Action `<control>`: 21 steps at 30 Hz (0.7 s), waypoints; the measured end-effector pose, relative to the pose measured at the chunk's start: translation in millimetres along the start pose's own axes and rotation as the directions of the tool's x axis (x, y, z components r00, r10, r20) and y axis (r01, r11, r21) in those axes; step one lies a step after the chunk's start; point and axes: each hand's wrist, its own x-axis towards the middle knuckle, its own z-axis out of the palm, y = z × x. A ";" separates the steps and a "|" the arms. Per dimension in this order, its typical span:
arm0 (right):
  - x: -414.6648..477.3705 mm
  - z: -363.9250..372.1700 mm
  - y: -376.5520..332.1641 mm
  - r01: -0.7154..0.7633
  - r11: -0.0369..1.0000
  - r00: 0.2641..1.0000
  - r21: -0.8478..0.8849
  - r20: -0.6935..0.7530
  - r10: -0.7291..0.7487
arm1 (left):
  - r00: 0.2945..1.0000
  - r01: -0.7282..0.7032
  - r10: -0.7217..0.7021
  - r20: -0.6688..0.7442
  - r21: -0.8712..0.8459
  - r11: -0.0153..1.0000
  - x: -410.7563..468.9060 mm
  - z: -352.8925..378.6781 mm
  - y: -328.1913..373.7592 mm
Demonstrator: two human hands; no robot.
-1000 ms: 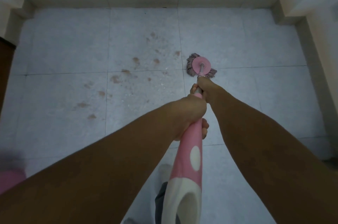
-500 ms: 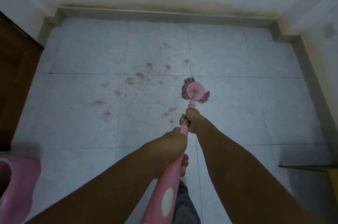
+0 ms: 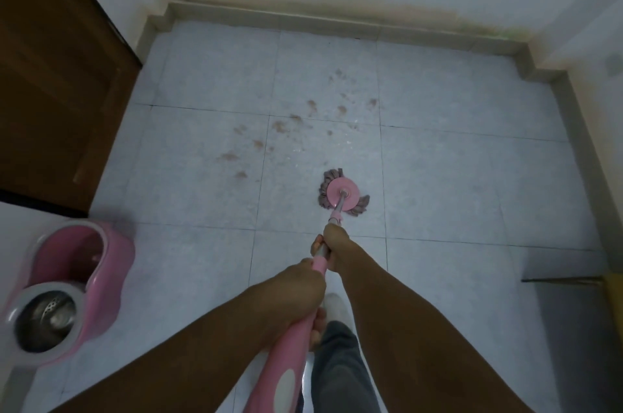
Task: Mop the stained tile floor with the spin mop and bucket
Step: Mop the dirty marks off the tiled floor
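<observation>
The pink spin mop head [image 3: 343,194] with grey strands lies flat on the pale tile floor [image 3: 455,176], just below and right of a scatter of brown stains [image 3: 279,126]. Its pink handle [image 3: 290,362] runs back toward me. My right hand [image 3: 333,242] grips the metal shaft low down, close behind the head. My left hand [image 3: 300,294] grips the pink handle higher up, nearer my body. The pink bucket [image 3: 111,264] with a steel spinner basket stands at the lower left.
A brown wooden door [image 3: 57,82] fills the left side. A beige skirting [image 3: 303,21] runs along the far wall and down the right. A yellow object with a dark edge [image 3: 606,284] juts in at the right. My shoe and trouser leg [image 3: 337,352] are below the hands.
The mop head has been drawn back toward me across the tiles, away from the stains. The view has pulled back, bringing the bucket and door into sight.
</observation>
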 end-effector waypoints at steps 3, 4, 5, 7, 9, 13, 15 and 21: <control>-9.5 8.4 4.5 0.031 0.999 1.000 0.018 -0.007 -0.031 | 1.000 0.023 -0.022 0.012 -0.061 0.998 -7.4 -6.4 -6.8; -9.6 10.5 0.3 0.052 0.998 0.999 0.030 -0.012 -0.051 | 0.999 0.034 -0.033 0.011 -0.090 0.995 -7.9 -7.5 -5.1; -7.9 11.6 -4.8 0.072 0.996 0.997 0.045 -0.015 -0.071 | 0.999 0.036 -0.034 0.014 -0.109 0.993 -6.9 -7.9 -2.4; -0.9 9.1 -13.4 0.085 0.995 0.996 0.060 -0.023 -0.084 | 0.999 0.022 -0.019 0.025 -0.112 0.993 -3.3 -3.5 3.8; 8.9 2.1 -21.1 0.078 0.995 0.996 0.054 -0.040 -0.076 | 0.999 0.013 -0.010 0.036 -0.106 0.994 1.0 4.4 10.0; 36.2 -5.6 -62.6 0.096 0.994 0.995 0.054 -0.022 -0.095 | 0.998 0.013 -0.005 0.070 -0.118 0.993 18.2 14.1 42.6; 55.4 -8.3 -89.3 0.095 0.994 0.995 0.053 -0.026 -0.094 | 0.997 0.009 -0.002 0.072 -0.104 0.994 31.7 20.2 66.8; 109.7 -23.2 -206.6 0.074 0.997 0.997 0.014 0.006 -0.074 | 0.996 0.014 -0.002 0.090 -0.126 0.992 73.8 51.4 182.7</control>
